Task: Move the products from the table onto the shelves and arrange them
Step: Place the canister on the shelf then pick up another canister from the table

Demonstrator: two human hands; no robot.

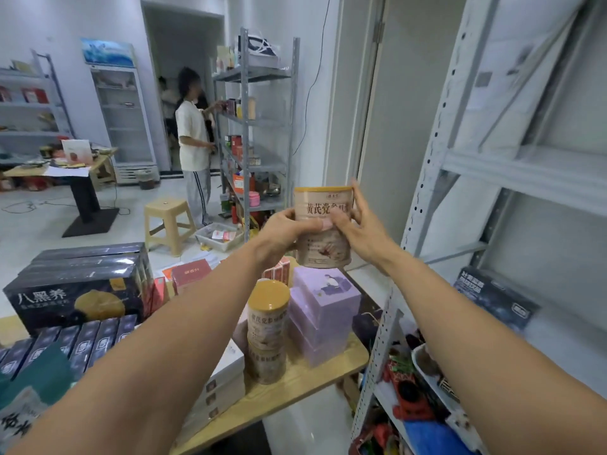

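I hold a beige can with a yellow lid (323, 205) up in the air in front of me, between both hands. My left hand (289, 229) grips its left side with the thumb across the label. My right hand (359, 224) wraps its right side, fingers pointing up. Below, two more yellow-lidded cans (267, 318) stand stacked on the wooden table (295, 382). Purple boxes (323, 310) are stacked beside them. Large black boxes (75, 290) and a row of small dark cartons (82, 343) fill the table's left part. The grey metal shelf unit (512, 178) stands at the right.
A dark box (496, 297) lies on a middle shelf at the right; lower shelves hold red and blue goods (410, 399). A person (193, 142) stands at another shelf rack (259, 133) across the room. A plastic stool (169, 221) and a glass-door fridge (123, 116) stand farther back.
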